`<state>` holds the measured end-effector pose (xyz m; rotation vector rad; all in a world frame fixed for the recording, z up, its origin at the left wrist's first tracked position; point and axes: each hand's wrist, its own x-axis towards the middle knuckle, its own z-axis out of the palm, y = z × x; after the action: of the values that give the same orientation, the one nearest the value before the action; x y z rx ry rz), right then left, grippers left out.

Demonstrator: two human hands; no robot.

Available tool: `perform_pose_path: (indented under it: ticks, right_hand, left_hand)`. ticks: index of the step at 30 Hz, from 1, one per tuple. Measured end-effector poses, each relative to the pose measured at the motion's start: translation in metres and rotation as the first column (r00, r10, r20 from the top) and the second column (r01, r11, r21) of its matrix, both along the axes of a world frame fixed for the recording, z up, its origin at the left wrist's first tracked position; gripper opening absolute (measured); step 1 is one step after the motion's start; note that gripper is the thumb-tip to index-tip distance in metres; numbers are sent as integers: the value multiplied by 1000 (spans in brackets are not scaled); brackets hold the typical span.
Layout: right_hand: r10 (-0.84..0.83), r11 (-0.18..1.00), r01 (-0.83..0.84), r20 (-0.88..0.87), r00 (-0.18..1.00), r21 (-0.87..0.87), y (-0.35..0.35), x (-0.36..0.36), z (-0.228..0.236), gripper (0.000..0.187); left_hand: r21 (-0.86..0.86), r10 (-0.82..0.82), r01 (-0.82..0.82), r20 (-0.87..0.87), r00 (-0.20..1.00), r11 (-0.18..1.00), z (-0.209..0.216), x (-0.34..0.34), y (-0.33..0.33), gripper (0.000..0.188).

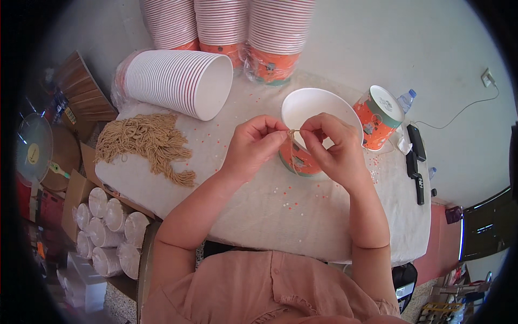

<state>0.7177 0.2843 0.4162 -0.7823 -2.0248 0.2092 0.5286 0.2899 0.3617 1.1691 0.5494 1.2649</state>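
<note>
My left hand and my right hand meet at the near rim of a paper bucket. The bucket stands upright, white inside, with an orange and green pattern outside. Each hand has thumb and forefinger pinched on a thin tan twine. A loop of it hangs down the bucket's outer wall; how it is fastened at the rim is hidden by my fingers. To the left lies a heap of loose tan twine. On the right another orange and green bucket stands upside down.
A nested bucket stack lies on its side at back left; tall stacks stand behind it. Black tools and a bottle sit at the right. Small paper dots litter the cloth-covered table. Wrapped stacks fill a carton at lower left.
</note>
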Motion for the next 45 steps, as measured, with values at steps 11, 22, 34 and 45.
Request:
perform_pose_path:
  ticks: [11, 22, 34, 45]
  right_hand:
    - [-15, 998, 15, 2, 1000, -64, -2, 3, 3, 6]
    - [-59, 991, 53, -48, 997, -124, 0, 16, 11, 6]
    - [-6, 997, 16, 124, 992, -81, -2, 8, 8, 17]
    - [35, 995, -24, 118, 992, -98, -3, 6, 8, 6]
  left_hand:
    - [191, 235, -206, -142, 962, 960, -1, 8, 0, 2]
    - [247, 283, -235, -181, 942, 940, -5, 7, 1, 5]
    - [247, 305, -256, -184, 935, 935, -4, 10, -2, 3]
    - [286, 313, -244, -230, 921, 927, -6, 11, -1, 10]
